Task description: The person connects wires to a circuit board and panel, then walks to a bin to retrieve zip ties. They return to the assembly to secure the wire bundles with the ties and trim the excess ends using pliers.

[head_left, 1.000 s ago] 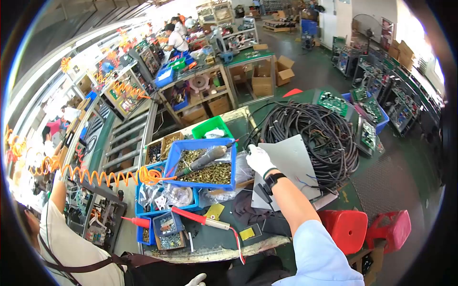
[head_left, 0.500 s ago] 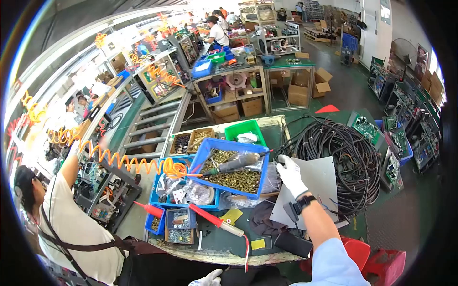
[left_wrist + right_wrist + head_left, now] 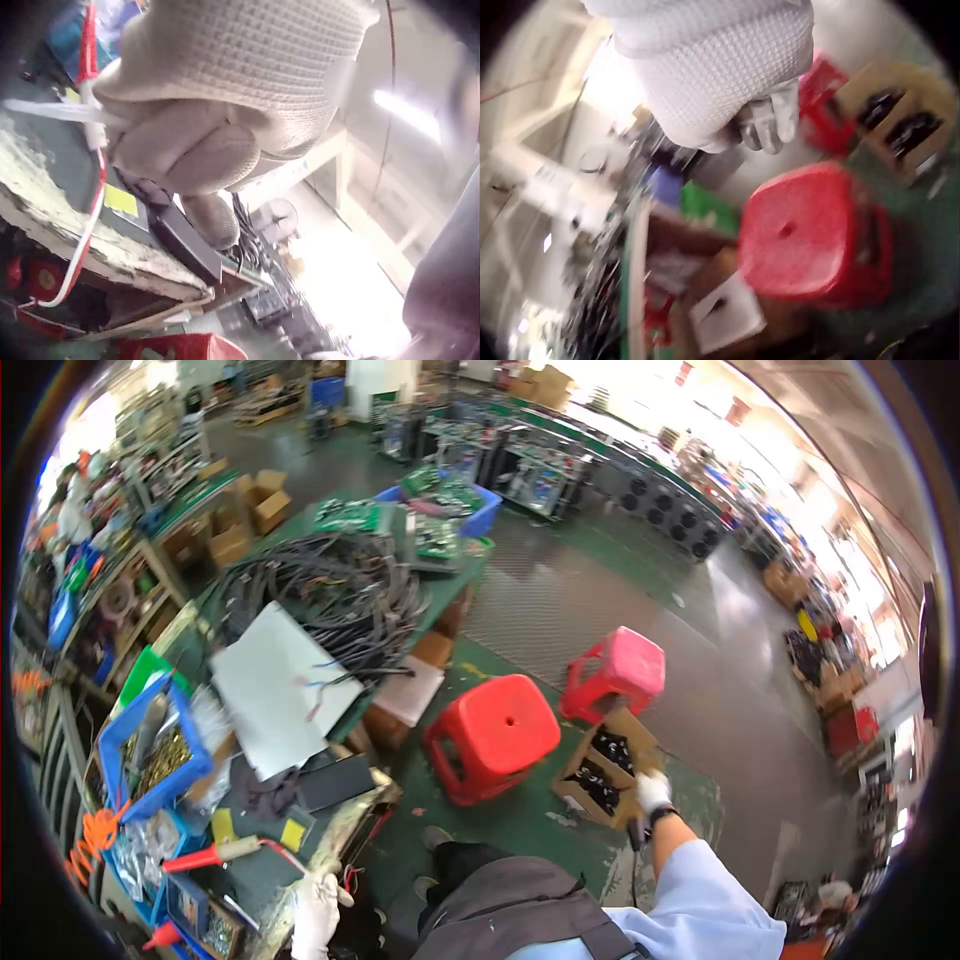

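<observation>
My right hand (image 3: pixel 653 790), in a white glove, is by the right edge of an open cardboard box (image 3: pixel 572 797) on the floor. The box has compartments of small black parts (image 3: pixel 598 788). In the right wrist view that hand's fingers (image 3: pixel 769 124) hang loosely bent, nothing visible in them, with a red stool (image 3: pixel 795 232) below. My gloved left hand (image 3: pixel 318 915) is by the workbench's front edge, its fingers (image 3: pixel 217 157) loosely curled. Nearest to it lie a red-handled soldering iron (image 3: pixel 215 853), its red-and-white cord (image 3: pixel 88 225) and a thin white strip (image 3: pixel 52 110).
A black cable coil (image 3: pixel 330 585), a grey metal sheet (image 3: pixel 270 680) and a blue bin (image 3: pixel 190 760) of brass parts are on the bench. The red stool and a pinkish-red stool (image 3: pixel 625 665) stand between bench and box. Circuit boards (image 3: pixel 435 535) lie at the bench's far end.
The view has swung right, away from the other person beside the bench. My right hand has left the metal sheet for the floor box. My left hand has risen to the bench edge.
</observation>
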`<state>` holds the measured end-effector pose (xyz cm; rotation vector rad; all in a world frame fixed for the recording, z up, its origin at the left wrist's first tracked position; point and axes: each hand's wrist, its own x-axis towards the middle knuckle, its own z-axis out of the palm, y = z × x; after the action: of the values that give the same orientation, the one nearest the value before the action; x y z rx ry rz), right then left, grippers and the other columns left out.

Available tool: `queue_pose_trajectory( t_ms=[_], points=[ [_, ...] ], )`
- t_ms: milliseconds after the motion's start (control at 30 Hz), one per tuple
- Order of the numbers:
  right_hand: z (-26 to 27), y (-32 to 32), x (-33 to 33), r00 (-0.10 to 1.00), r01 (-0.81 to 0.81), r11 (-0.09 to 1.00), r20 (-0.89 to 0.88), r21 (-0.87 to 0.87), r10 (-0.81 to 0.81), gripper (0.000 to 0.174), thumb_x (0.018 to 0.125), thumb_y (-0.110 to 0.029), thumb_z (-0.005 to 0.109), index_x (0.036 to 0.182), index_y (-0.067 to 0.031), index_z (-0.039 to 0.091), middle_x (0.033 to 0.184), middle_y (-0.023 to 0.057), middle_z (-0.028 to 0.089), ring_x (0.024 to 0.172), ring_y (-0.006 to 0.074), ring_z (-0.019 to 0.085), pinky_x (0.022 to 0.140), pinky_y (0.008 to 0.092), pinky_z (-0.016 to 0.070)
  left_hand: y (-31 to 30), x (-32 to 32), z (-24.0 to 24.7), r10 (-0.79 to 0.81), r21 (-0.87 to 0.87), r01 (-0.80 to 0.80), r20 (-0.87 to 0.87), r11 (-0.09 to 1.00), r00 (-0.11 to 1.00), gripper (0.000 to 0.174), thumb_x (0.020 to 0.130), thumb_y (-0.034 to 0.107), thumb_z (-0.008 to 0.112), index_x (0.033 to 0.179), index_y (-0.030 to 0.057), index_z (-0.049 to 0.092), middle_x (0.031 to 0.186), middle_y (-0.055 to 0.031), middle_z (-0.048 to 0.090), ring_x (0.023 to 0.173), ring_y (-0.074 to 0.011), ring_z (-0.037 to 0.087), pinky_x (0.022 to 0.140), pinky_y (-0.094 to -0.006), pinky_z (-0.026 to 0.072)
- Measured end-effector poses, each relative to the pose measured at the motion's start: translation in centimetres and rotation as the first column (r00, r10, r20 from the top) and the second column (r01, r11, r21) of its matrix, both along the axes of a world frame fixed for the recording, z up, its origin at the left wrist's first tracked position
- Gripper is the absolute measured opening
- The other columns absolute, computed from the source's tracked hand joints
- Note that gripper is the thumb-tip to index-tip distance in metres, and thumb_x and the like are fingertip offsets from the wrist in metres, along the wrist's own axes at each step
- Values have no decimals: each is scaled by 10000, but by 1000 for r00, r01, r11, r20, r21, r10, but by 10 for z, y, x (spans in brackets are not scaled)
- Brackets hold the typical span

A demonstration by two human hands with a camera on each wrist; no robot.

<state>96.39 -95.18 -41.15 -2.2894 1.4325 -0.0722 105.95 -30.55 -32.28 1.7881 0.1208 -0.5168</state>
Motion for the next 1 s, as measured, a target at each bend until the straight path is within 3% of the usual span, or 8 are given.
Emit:
queue_pose_trajectory(
  t_ms=[100, 300, 333, 367, 667, 900, 933, 1000],
  points=[
    [-47, -86, -219, 557, -301, 952, -821, -60, 124, 246, 774, -245, 636, 926, -81, 738, 949, 152, 713, 882, 296, 696, 807, 424, 541, -64, 48, 29, -67, -18, 68, 45, 998, 997, 325, 1013, 210, 444, 1198, -21, 580, 632, -34, 627, 452, -45, 434, 445, -204, 338],
    [-126, -41, -296, 522, -553, 751, -552, 361, 650, 270, 817, -183, 654, 1015, -3, 685, 894, 139, 718, 826, 320, 695, 696, 417, 552, -226, 127, 9, -318, 35, 318, 3, 947, 948, 385, 1006, 280, 472, 1209, -27, 582, 682, -45, 658, 450, -28, 433, 422, -187, 336],
    [-131, -47, -275, 943, 34, 850, -300, 525, 148, 276, 830, -161, 658, 1045, 11, 655, 880, 132, 706, 794, 316, 687, 664, 409, 548, -254, 140, 4, -335, 104, 334, -2, 937, 942, 370, 1002, 273, 477, 1199, -18, 592, 682, -42, 659, 452, -36, 436, 427, -202, 346],
    [-112, -48, -236, 837, 451, 465, -179, 762, -518, 287, 843, -140, 662, 1075, 25, 626, 867, 124, 694, 762, 313, 678, 633, 401, 544, -280, 155, -3, -341, 175, 336, -2, 925, 940, 355, 997, 265, 483, 1189, -9, 602, 681, -39, 659, 455, -45, 439, 431, -216, 355],
    [-13, -260, -157, 663, 112, 728, 494, 677, -562, 280, 926, -136, 588, 1159, 19, 573, 803, 41, 600, 555, 94, 500, 492, 238, 423, -408, 314, -99, -380, 547, 198, 242, 813, 893, 366, 964, 260, 389, 986, -11, 634, 748, -172, 668, 545, -268, 619, 608, -418, 495],
    [-79, -271, -266, 570, 592, 450, 47, 668, -820, 233, 890, -225, 555, 1092, -110, 545, 864, 97, 614, 652, 227, 600, 537, 365, 511, -501, 415, -74, -149, 409, 41, 236, 912, 960, 359, 954, 258, 410, 936, -23, 631, 843, -207, 668, 571, -248, 638, 612, -378, 515],
    [-71, -257, -282, 934, 327, 786, -52, 525, -354, 400, 934, -360, 491, 1134, -45, 635, 1148, 189, 622, 1053, 296, 589, 853, 386, 490, -512, 433, -77, -150, 430, 35, 235, 902, 960, 300, 916, 229, 481, 958, -26, 633, 888, -213, 668, 617, -265, 653, 641, -380, 526],
    [-110, -266, -301, 682, 557, 463, -63, 689, -728, 393, 946, -355, 481, 1023, -19, 671, 1076, 207, 648, 1060, 301, 591, 884, 399, 477, -509, 492, -128, -427, 613, 123, 379, 780, 821, 292, 781, 134, 643, 1031, -17, 634, 1035, -221, 654, 784, -319, 675, 739, -395, 543]
  ],
)
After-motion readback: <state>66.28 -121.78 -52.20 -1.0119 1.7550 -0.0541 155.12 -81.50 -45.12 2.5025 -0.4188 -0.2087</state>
